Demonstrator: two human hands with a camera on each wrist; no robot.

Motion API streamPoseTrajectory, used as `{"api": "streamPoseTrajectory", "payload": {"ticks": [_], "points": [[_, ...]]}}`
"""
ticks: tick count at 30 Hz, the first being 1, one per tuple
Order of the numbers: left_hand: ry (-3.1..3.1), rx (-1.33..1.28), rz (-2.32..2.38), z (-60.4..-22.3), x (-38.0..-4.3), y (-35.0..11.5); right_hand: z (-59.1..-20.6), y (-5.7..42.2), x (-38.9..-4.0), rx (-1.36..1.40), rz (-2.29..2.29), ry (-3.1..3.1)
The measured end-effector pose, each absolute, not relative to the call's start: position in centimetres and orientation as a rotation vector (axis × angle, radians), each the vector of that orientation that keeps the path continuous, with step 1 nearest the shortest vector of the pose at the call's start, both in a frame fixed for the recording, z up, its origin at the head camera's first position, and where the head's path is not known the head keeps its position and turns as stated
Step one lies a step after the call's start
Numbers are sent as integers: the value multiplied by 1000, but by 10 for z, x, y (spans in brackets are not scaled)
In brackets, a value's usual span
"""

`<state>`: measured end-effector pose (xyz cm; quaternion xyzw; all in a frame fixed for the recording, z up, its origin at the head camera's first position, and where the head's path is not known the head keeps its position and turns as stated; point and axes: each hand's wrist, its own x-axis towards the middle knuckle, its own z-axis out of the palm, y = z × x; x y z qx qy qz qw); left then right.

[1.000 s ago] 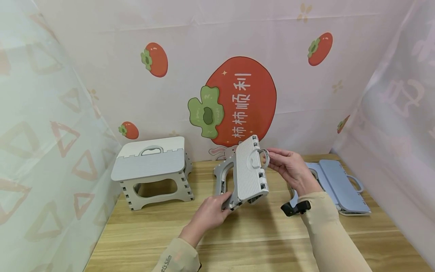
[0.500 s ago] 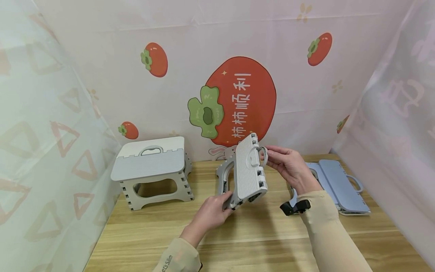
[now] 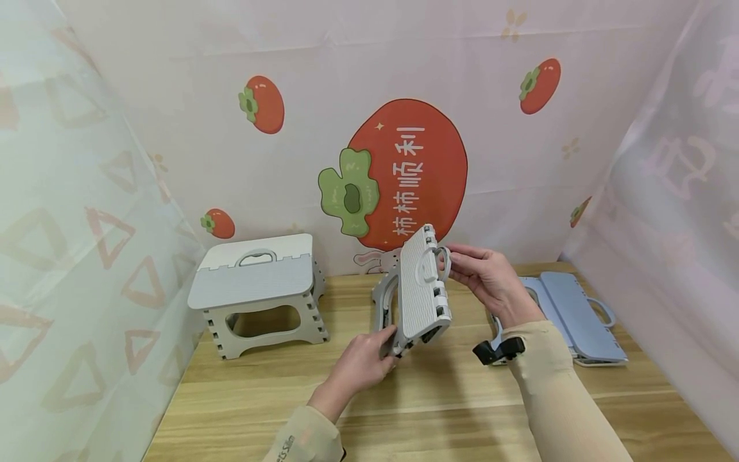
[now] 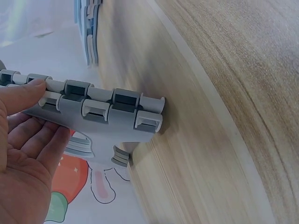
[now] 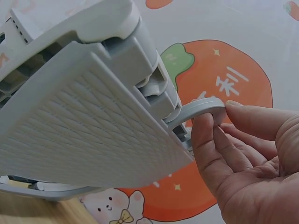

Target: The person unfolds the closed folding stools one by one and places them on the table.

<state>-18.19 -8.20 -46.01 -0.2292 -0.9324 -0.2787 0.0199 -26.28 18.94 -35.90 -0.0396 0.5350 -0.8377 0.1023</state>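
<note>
A grey and white folding step stool (image 3: 418, 282), partly folded, tilts over the middle of the wooden table. My left hand (image 3: 362, 360) grips its leg panel near the lower hinged edge; in the left wrist view the thumb lies on top of the hinge row (image 4: 93, 95) and the fingers lie beneath. My right hand (image 3: 491, 282) pinches the stool's loop handle (image 5: 201, 108) between thumb and fingers. The ridged white half of the seat (image 5: 88, 126) faces the right wrist camera, with the handle standing out from the fold edge.
An unfolded grey and white step stool (image 3: 254, 289) stands at the left of the table (image 3: 323, 410). A blue folded stool (image 3: 577, 314) lies flat at the right, partly behind the right forearm. A printed cloth backdrop (image 3: 190, 128) encloses the back and sides.
The held stool has shifted slightly right at its legs and its seat has tipped a little more upright, the leg panel drawing closer. Both hands keep their hold; the right hand has moved slightly left.
</note>
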Motion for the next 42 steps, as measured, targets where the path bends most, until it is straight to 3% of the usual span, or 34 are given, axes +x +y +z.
{"api": "streamPoseTrajectory", "payload": {"ticks": [42], "points": [[-2873, -687, -962, -461, -182, -70, -341, 175, -267, -174, -2398, 1689]]}}
